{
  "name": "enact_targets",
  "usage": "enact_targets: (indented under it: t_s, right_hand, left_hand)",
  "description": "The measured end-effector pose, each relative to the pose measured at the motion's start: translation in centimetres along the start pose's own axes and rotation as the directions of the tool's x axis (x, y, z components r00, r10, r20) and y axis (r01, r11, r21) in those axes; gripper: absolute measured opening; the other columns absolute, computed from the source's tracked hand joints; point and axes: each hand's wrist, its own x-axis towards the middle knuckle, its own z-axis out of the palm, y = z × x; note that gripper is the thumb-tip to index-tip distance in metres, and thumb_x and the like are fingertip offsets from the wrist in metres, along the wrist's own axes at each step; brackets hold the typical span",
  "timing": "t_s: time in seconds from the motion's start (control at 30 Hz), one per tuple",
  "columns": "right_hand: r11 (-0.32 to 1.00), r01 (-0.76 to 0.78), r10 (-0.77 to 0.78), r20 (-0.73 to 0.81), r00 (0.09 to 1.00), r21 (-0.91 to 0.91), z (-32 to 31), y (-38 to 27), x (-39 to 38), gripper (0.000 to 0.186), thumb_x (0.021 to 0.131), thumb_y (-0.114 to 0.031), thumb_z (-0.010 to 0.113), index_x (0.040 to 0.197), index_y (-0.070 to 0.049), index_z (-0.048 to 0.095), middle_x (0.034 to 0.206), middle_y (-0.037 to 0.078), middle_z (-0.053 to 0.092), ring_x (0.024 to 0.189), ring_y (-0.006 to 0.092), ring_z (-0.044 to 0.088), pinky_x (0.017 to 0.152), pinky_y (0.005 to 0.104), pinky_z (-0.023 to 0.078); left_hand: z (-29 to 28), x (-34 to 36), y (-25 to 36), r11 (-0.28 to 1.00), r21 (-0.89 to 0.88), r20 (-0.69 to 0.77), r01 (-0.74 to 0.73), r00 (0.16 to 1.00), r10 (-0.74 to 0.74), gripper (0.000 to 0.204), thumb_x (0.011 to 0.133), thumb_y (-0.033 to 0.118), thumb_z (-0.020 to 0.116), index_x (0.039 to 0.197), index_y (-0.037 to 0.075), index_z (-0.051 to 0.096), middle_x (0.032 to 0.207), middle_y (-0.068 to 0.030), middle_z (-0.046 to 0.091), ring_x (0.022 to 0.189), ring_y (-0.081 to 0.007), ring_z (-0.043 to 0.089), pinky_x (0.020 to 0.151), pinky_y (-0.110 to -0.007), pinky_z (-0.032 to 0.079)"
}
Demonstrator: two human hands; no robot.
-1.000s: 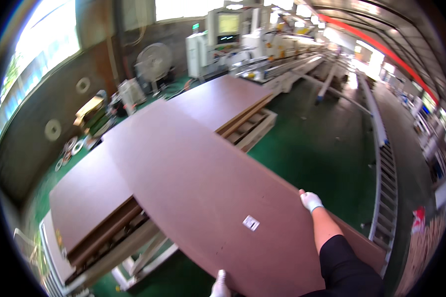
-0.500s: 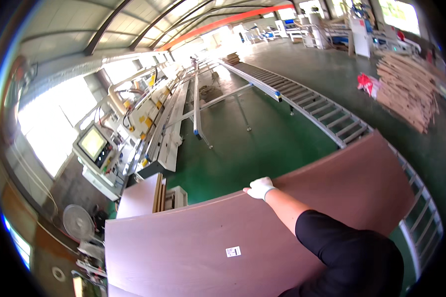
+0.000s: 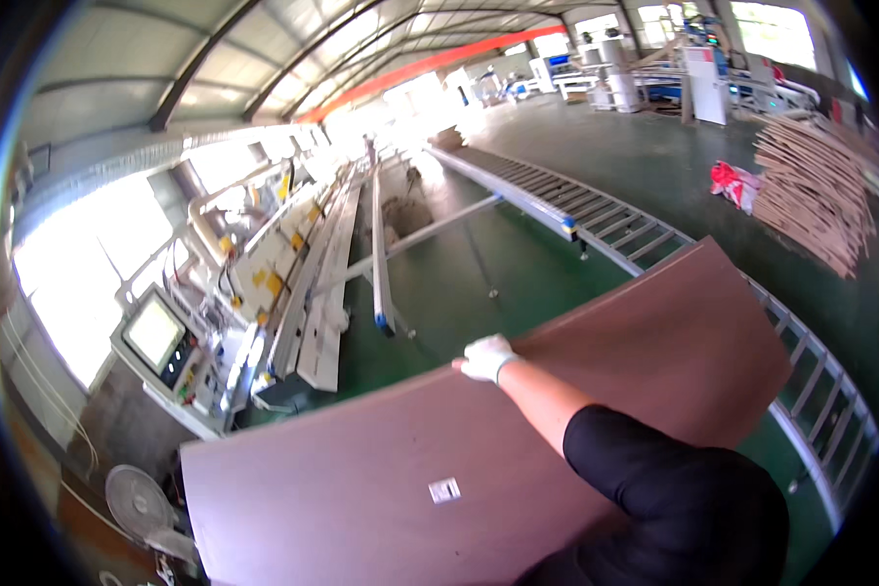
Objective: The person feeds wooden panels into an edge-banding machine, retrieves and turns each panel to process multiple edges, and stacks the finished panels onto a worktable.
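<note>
A large reddish-brown board [image 3: 361,488] with a small white label [image 3: 444,490] spans the lower part of the view, tilted up to the right. My right hand [image 3: 485,359], in a white glove, grips the board's far edge near its middle. The fingers reach over that edge and are partly hidden, with the thumb pointing left. My right arm in a black short sleeve [image 3: 654,479] crosses over the board from the lower right. My left hand is out of view.
A roller conveyor [image 3: 615,220] runs along the right and passes beside the board. At left stand a machine with a control screen [image 3: 156,337] and a fan [image 3: 137,500]. Metal rails [image 3: 379,264] lie ahead. Stacked wooden strips [image 3: 813,190] rest at far right.
The board and my right hand have shifted left and slightly up in the view. The lighter stacked panels beyond the board's left end are now hidden. My grip on the edge stays.
</note>
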Motion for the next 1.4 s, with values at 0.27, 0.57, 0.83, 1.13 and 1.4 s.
enact_targets:
  t_s: [0.27, 0.57, 0.83, 1.13, 1.4]
  right_hand:
    - [0.994, -0.097, 0.096, -0.019, 0.995, -0.051, -4.8, 5.1, 13.9, 0.058, 0.097, -0.057, 0.037, 0.105, -0.012, 0.073, 0.106, 0.011, 0.072, 0.105, 0.0293, 0.067, 0.087, 0.0431, 0.051]
    - [0.991, -0.111, 0.111, -0.008, 0.994, -0.078, -1.7, 12.5, 31.1, 0.058, 0.098, -0.056, 0.036, 0.105, -0.011, 0.071, 0.110, 0.012, 0.071, 0.107, 0.0312, 0.065, 0.092, 0.0440, 0.050]
    - [0.991, -0.090, 0.100, 0.091, 0.991, -0.103, 1.4, 15.7, 44.8, 0.058, 0.099, -0.055, 0.034, 0.109, -0.007, 0.066, 0.115, 0.017, 0.067, 0.111, 0.0356, 0.062, 0.095, 0.0461, 0.047]
    - [0.991, -0.079, 0.106, 0.279, 0.954, -0.104, 7.3, 14.4, 56.8, 0.058, 0.099, -0.053, 0.032, 0.115, -0.006, 0.063, 0.122, 0.019, 0.064, 0.115, 0.0388, 0.058, 0.099, 0.0467, 0.045]
    - [0.985, -0.073, 0.113, 0.263, 0.958, -0.156, 13.0, 16.7, 64.8, 0.056, 0.099, -0.051, 0.031, 0.111, -0.007, 0.063, 0.117, 0.022, 0.065, 0.110, 0.0400, 0.061, 0.095, 0.0489, 0.047]
  left_hand:
    - [16.6, 8.0, 3.1, 0.949, -0.315, 0.134, -0.026, 0.988, 0.072, 0.069, 0.101, 0.058, 0.036, 0.148, 0.008, 0.034, 0.153, -0.0128, 0.035, 0.139, -0.0331, 0.034, 0.116, -0.051, 0.028]
    - [30.3, 18.1, 2.0, 0.907, -0.421, 0.115, 0.002, 0.992, 0.051, 0.057, 0.101, 0.052, 0.042, 0.138, 0.008, 0.047, 0.143, -0.0084, 0.049, 0.132, -0.0301, 0.044, 0.112, -0.050, 0.034]
    - [41.4, 23.6, 5.0, 0.873, -0.484, -0.016, 0.063, 0.997, -0.080, 0.052, 0.103, 0.046, 0.043, 0.137, 0.008, 0.048, 0.142, -0.0084, 0.052, 0.130, -0.0325, 0.047, 0.111, -0.052, 0.035]
    - [46.6, 30.4, 9.4, 0.892, -0.451, -0.137, 0.031, 0.985, -0.103, 0.046, 0.104, 0.040, 0.044, 0.134, 0.005, 0.049, 0.137, -0.0101, 0.054, 0.125, -0.0310, 0.051, 0.108, -0.051, 0.040]
    - [51.4, 35.0, 11.2, 0.943, -0.332, -0.266, -0.028, 0.962, -0.065, 0.042, 0.105, 0.035, 0.044, 0.132, 0.003, 0.048, 0.134, -0.0111, 0.055, 0.121, -0.0283, 0.054, 0.104, -0.047, 0.045]
